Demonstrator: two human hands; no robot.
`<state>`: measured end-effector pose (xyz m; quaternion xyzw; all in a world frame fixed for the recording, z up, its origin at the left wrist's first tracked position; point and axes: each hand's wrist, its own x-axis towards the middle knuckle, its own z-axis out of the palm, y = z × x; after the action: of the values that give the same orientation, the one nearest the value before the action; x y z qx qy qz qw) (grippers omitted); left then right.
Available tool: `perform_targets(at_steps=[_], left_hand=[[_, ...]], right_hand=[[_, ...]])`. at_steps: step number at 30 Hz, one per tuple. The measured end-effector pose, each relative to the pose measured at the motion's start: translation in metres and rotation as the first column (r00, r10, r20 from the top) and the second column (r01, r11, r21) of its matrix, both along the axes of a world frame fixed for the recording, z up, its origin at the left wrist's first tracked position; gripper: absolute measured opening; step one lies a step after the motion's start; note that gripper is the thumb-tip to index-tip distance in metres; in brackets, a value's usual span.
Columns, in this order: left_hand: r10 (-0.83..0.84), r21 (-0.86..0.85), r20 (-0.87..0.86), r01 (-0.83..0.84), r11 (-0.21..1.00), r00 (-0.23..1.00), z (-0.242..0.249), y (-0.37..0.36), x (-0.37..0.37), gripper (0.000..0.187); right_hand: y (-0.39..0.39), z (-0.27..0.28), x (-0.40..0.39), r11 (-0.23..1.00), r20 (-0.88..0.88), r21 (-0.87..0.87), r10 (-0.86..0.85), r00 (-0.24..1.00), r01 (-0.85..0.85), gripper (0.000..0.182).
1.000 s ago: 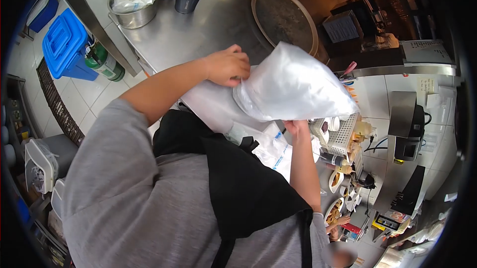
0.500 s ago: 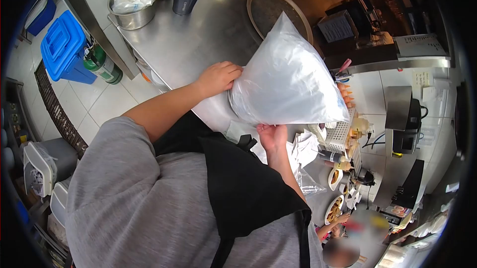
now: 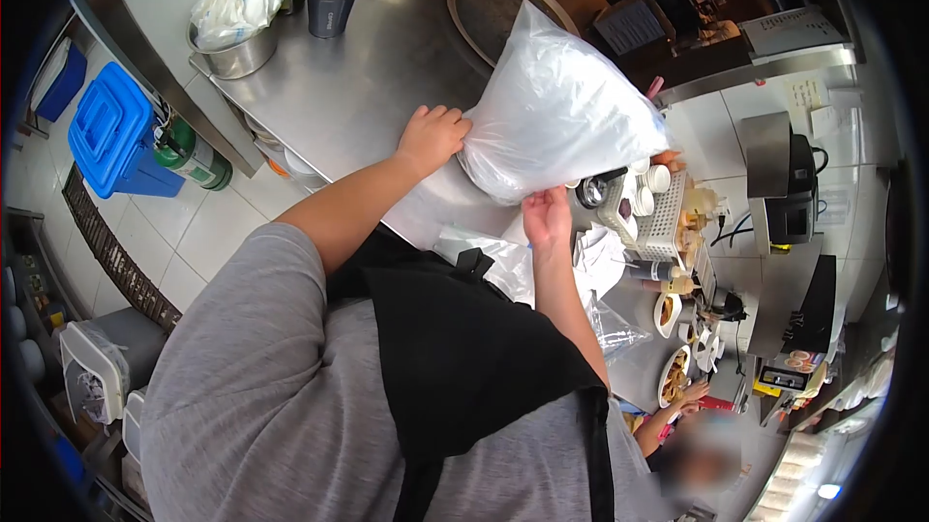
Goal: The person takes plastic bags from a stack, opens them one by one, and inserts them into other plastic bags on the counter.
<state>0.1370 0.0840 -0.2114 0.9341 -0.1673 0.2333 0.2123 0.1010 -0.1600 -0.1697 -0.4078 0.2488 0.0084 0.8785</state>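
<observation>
A large, puffed-out translucent white plastic bag is held up over the steel counter. My left hand is closed on the bag's left edge, with the fingers curled over the film. Under the bag's lower edge, my right hand is turned palm up, its fingertips pinching the film and partly hidden by it. What the bag contains, if anything, does not show. Below it on the counter, near the black apron, lies another clear plastic bag.
Toward the back stand a dark coffee cup, a steel pot with plastic bags in it, and a round tray. A white basket, white papers and plated food are at right. A co-worker's hand is near the plates.
The bag has shifted slightly up and tilted, its right corner rising and uncovering jars and the basket. Both hands still hold it, and my view has turned a little.
</observation>
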Motion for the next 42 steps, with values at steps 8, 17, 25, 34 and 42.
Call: perform_targets(at_steps=[8,17,25,34,42], left_hand=[[0.110,-0.107,-0.046,-0.115,0.988,0.993,-0.008,-0.027,0.003,0.023],[0.074,0.064,-0.112,-0.067,0.996,0.991,-0.006,-0.033,-0.021,0.047],[-0.322,-0.356,-0.377,0.185,0.916,0.868,-0.007,-0.053,-0.061,0.054],[-0.750,-0.246,-0.072,0.716,0.653,0.658,0.055,-0.099,-0.096,0.056],[-0.718,-0.531,-0.057,0.588,0.610,0.694,0.075,-0.108,-0.071,0.043]], right_hand=[[-0.031,0.014,0.043,0.849,-0.121,-0.431,0.281,0.952,-0.306,0.036],[-0.018,-0.003,0.032,0.486,-0.084,-0.862,0.144,0.986,-0.145,0.042],[-0.092,0.080,-0.025,-0.190,-0.351,-0.935,0.365,0.862,-0.301,0.035],[-0.111,0.090,-0.125,-0.320,-0.513,-0.858,0.546,0.662,-0.401,0.096],[-0.085,0.086,-0.126,-0.078,-0.084,-0.996,0.504,0.860,-0.051,0.068]])
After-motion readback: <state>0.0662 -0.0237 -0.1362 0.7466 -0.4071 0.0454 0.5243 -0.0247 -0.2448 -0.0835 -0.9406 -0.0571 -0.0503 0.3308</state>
